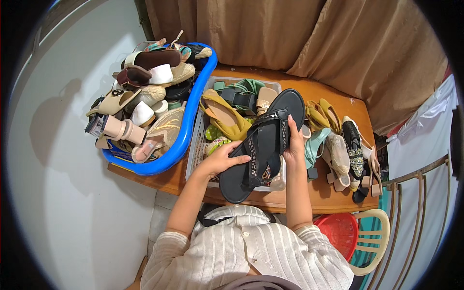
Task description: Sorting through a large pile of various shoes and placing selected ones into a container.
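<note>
Both hands hold a black flat sandal [265, 147] with patterned straps, tilted above the white basket. My left hand [222, 159] grips its left edge, thumb on top and fingers partly hidden. On the right edge, my right hand [294, 142] is closed around the sole, thumb along the side. I cannot tell whether a second sandal lies beneath. Under it, the white plastic basket [193, 150] contains mustard flats [224, 116], green strappy sandals [241, 92] and other shoes, partly covered by the sandal and my hands.
A blue-rimmed tub [181, 150] heaped with shoes stands left on the wooden table [324, 193]. Mustard shoes [331, 113], a mint sandal [315, 145] and a jewelled black shoe [355, 154] line the right side. A red basket [336, 237] sits by a cream chair [382, 237]. Brown curtain [251, 34] hangs behind.
</note>
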`<state>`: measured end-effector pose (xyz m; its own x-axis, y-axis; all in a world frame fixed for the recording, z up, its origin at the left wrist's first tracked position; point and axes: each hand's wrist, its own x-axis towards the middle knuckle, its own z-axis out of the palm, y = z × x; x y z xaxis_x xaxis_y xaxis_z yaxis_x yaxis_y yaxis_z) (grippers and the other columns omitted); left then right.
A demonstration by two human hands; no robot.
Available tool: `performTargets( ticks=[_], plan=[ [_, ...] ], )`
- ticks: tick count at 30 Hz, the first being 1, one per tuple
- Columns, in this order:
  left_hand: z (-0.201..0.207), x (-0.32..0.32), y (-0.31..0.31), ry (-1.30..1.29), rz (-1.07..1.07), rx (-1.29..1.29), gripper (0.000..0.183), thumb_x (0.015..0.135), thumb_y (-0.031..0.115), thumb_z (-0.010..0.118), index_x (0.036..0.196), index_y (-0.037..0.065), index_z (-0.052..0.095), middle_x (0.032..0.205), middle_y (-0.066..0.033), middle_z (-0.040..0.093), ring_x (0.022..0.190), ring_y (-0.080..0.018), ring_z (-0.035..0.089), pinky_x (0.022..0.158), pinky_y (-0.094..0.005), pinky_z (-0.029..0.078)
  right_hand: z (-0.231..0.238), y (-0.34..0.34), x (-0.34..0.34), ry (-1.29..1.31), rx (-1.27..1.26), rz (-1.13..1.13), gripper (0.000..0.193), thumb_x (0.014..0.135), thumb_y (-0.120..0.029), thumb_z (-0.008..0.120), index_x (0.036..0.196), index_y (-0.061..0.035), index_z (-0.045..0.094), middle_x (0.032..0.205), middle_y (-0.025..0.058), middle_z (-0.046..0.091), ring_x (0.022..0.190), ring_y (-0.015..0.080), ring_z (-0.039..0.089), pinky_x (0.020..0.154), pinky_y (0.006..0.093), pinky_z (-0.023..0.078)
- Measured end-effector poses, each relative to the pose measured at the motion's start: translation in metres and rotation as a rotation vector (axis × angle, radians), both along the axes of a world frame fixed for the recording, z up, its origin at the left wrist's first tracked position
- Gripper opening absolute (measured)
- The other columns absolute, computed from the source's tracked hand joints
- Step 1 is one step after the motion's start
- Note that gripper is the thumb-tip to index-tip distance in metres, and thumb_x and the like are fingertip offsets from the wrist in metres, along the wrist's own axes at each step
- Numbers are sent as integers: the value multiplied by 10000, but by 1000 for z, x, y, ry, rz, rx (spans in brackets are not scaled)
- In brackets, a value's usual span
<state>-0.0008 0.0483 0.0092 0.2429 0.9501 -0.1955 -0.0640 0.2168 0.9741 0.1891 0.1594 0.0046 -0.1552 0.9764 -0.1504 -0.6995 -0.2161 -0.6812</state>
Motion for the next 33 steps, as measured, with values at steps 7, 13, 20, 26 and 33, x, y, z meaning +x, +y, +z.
performTargets(
  ticks=[7, 13, 20, 26, 33],
  plan=[
    [-6, 27, 3, -169, 124, 63, 445, 828, 163, 677, 1196, -29, 514, 1089, -67, 603, 979, -123, 556, 868, -266, 442, -19, -43, 28, -168, 51, 253, 577, 831, -355, 639, 1280, -74, 407, 1143, 65, 558, 1015, 162, 557, 762, 303, 506],
    [-19, 65, 19, -127, 197, 255, 424, 849, 197, 657, 1177, -33, 519, 1048, -74, 615, 921, -114, 562, 817, -256, 457, 23, -64, 56, -380, 88, 206, 711, 721, -49, 724, 1328, -65, 352, 828, -6, 569, 528, 42, 472, 469, 181, 367],
    [-13, 109, 32, 152, 44, 294, 546, 851, 284, 652, 1289, 40, 435, 1087, -117, 584, 844, -120, 583, 732, -261, 478, 12, -38, 113, -488, -1, -128, 558, 730, -3, 681, 1237, 28, 449, 1092, 135, 586, 918, 206, 601, 762, 275, 494],
    [-30, 104, 31, 158, 23, 236, 362, 886, 167, 594, 1205, 35, 484, 1015, -75, 545, 843, -100, 555, 730, -235, 466, -9, 2, 174, -1023, 37, -406, 583, 697, -112, 710, 1202, 74, 487, 1050, 210, 614, 927, 268, 614, 828, 320, 464],
    [-29, 128, 34, 211, 23, 179, 252, 893, 128, 569, 1120, 23, 535, 882, -29, 587, 802, -77, 557, 723, -226, 451, -23, 26, 199, -1627, 15, -497, 569, 692, -184, 699, 1177, 44, 507, 999, 278, 615, 983, 405, 586, 863, 417, 449]
  ],
)
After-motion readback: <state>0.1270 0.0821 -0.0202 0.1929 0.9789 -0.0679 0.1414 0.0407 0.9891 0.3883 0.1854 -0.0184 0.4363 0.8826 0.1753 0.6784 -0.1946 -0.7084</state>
